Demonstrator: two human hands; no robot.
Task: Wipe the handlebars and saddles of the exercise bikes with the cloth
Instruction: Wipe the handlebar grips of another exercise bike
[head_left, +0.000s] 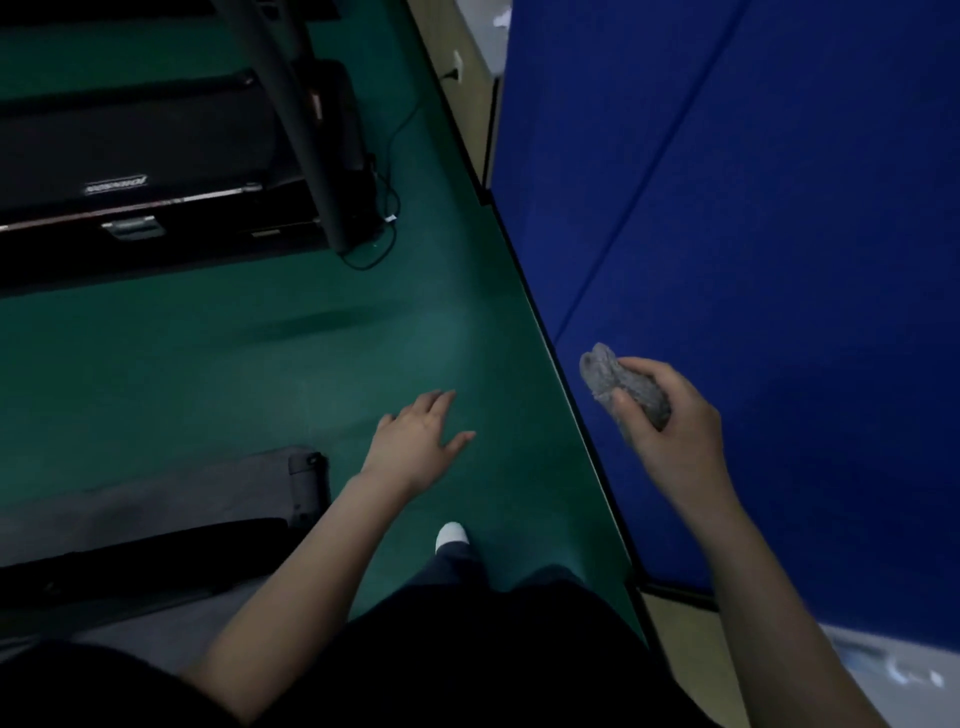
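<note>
Item: crumpled grey cloth (621, 387), bunched in our right hand (670, 421), fingers curled round it, ready for wiping. Left hand (415, 441) loosely spread, holding nothing, over green floor (260, 353); no bike in view.

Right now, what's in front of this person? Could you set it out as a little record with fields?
Right hand: grips a bunched grey cloth in front of the blue partition
Left hand: empty, fingers spread, over the green floor
Nearby: dark exercise machine at upper left, cable beside it
Wiping: cloth touches no equipment
</note>
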